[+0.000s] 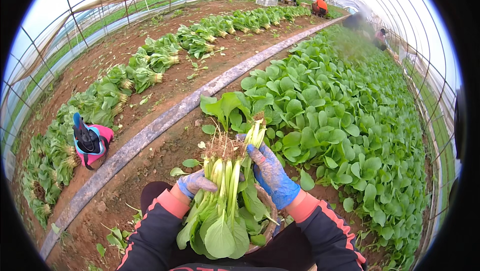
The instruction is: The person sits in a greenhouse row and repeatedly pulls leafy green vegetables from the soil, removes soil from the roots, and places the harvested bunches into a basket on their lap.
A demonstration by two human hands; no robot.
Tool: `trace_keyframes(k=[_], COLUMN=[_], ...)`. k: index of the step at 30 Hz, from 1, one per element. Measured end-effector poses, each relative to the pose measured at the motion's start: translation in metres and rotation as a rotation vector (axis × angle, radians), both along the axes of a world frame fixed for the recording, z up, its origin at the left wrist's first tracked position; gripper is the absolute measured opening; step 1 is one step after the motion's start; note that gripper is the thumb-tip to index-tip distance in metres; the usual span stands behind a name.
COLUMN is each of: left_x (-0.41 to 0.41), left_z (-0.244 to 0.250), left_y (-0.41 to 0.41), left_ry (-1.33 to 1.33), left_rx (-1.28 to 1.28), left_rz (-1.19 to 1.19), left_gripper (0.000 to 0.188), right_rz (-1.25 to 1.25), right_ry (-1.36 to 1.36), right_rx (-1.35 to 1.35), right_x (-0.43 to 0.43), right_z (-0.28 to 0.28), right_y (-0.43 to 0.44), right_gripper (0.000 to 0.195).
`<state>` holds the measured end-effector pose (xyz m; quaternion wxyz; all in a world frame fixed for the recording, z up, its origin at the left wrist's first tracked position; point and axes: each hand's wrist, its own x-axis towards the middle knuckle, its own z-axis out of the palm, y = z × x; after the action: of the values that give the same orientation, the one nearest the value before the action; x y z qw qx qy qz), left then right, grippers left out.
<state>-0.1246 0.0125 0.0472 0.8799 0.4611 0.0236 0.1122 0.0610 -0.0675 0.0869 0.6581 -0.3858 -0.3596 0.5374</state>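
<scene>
My left hand, in a soiled blue glove, grips a thick bunch of leafy greens by the stems. Tangled brown roots top the bunch, and its broad leaves hang toward my lap. Beside those roots, my right hand, gloved in blue too, holds a smaller cluster of pale green stems with a stubby root end up. Leaves of this cluster hang down against the larger bunch. Behind the leaves, between my knees, part of a round brown rim shows; the rest is hidden.
Growing greens fill the right side. A grey flat hose crosses the soil diagonally. Left of it lie rows of bundled greens and a pink bag. Farther back are a white crate and several people, one in orange.
</scene>
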Motion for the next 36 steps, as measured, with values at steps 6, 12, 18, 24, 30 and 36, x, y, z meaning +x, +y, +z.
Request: trace_keyframes(k=[6,12,18,24,30,36], left_x=[0.007,-0.005,-0.01,-0.008,-0.003,-0.008], left_z=[0.012,-0.012,-0.031,-0.034,-0.02,-0.041], left_y=[0.005,0.005,0.018,0.015,0.011,0.022], left_ry=[-0.128,-0.01,0.039,0.009,-0.024,0.042], left_rx=[-0.119,-0.119,-0.151,-0.138,-0.139,-0.107], left_rz=[0.049,0.263,0.259,0.253,0.236,0.243], left_gripper=[0.09,0.063,0.054,0.056,0.055,0.051], right_rz=[-0.197,-0.152,-0.155,-0.138,0.117,0.083], right_ry=[-0.612,-1.16,-0.939,-0.929,-0.455,-0.431], right_rx=[0.043,0.061,0.07,0.113,-0.029,-0.079], right_x=[0.032,0.011,0.009,0.015,0.01,0.015], right_z=[-0.017,-0.035,-0.029,-0.036,-0.041,-0.042], right_y=[0.006,-0.002,-0.003,0.002,-0.006,0.0], right_gripper=[0.041,0.046,0.037,0.034,0.045,0.042])
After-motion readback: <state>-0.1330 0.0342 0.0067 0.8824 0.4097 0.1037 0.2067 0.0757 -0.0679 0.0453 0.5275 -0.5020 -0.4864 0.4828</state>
